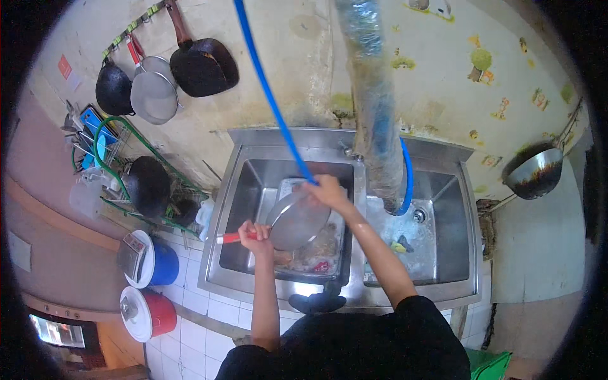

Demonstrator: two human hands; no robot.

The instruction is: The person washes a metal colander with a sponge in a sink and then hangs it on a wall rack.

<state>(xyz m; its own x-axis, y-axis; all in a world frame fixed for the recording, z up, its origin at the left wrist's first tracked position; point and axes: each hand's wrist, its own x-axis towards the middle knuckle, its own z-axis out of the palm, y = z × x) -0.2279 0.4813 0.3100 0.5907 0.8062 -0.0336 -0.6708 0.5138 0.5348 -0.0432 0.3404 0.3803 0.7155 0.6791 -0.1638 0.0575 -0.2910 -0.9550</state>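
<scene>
My left hand (256, 236) grips the red handle of a round mesh strainer (300, 223), close to its rim. The strainer is held tilted over the left basin of a stainless steel double sink (358, 266). My right hand (327, 191) is closed around the end of a blue hose (273, 95) at the strainer's far edge. Below the strainer, a metal tray (335, 256) lies in the basin with wet contents and a small red item (322, 267). Whether water runs from the hose cannot be told.
The right basin holds a green and dark scrap (401, 244) near its drain (419, 215). A plastic-wrapped pipe (377, 118) comes down there. Left of the sink stand a green dish rack (137, 137), a blue bucket (166, 263) and a red bucket (164, 311). Pans (204, 66) hang on the wall.
</scene>
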